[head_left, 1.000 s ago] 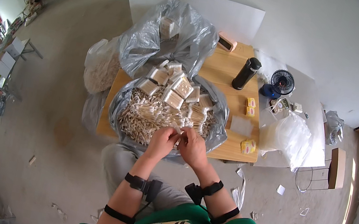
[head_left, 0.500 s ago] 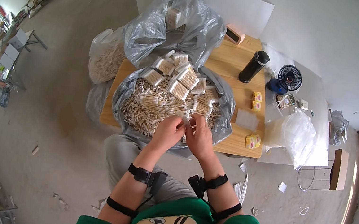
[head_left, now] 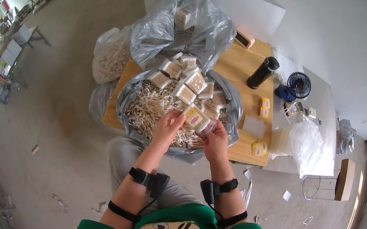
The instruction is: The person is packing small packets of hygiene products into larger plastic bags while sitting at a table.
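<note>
A person in a green top sat at a small wooden desk (head_left: 245,71), seen from above, with both forearms reaching in from the near edge. The left hand (head_left: 169,124) and the right hand (head_left: 215,142) met over the near rim of a grey plastic bag (head_left: 127,97) that lay open on the desk. Between them they held a small clear packet of cotton swabs (head_left: 197,118) with a yellow and red label; the fingers of both hands were closed on it, the left on its left end and the right under its right end. The open bag was full of loose cotton swabs (head_left: 150,108), with more filled packets (head_left: 189,83) heaped along its far side. A second grey bag (head_left: 178,30) stood bunched up at the far left of the desk. On the right half of the desk stood a black bottle (head_left: 262,73), and near it lay small yellow boxes (head_left: 265,107). Further right, a small blue fan (head_left: 297,84) rested on a white surface, beside a pile of clear plastic bags (head_left: 301,142).
</note>
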The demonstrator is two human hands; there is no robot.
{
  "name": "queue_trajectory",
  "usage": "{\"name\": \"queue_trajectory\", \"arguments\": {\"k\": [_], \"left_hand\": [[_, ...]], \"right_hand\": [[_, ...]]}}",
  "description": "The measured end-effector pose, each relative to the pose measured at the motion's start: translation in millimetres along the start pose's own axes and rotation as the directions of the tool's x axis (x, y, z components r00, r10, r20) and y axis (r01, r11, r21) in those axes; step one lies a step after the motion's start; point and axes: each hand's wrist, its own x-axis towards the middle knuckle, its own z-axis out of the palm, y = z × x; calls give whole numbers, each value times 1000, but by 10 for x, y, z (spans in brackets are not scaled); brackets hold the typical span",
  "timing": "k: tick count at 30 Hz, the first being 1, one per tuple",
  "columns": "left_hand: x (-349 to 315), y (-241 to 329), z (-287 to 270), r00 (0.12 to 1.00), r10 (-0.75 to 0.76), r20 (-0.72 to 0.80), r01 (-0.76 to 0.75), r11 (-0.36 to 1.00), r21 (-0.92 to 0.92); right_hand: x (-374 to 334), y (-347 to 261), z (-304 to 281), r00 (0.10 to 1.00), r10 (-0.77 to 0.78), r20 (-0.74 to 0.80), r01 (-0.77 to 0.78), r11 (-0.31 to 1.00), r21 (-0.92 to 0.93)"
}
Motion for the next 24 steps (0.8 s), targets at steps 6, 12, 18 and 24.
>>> {"name": "queue_trajectory", "arguments": {"k": [6,12,18,24], "left_hand": [[38,-59,-16,956,292,-8,-281,928,243],[17,55,59,904,420,81,-406,780,476],[41,15,47,951,310,12,-296,893,339],[78,-82,77,952,291,-97,-265,940,216]], "right_hand": [[115,-62,-111,977,-188,99,212,891,-401],[184,-136,115,977,-65,201,143,904,-403],[189,-85,159,991,-38,131,69,967,-244],[199,-36,252,997,1,71,-2,1000,23]]}}
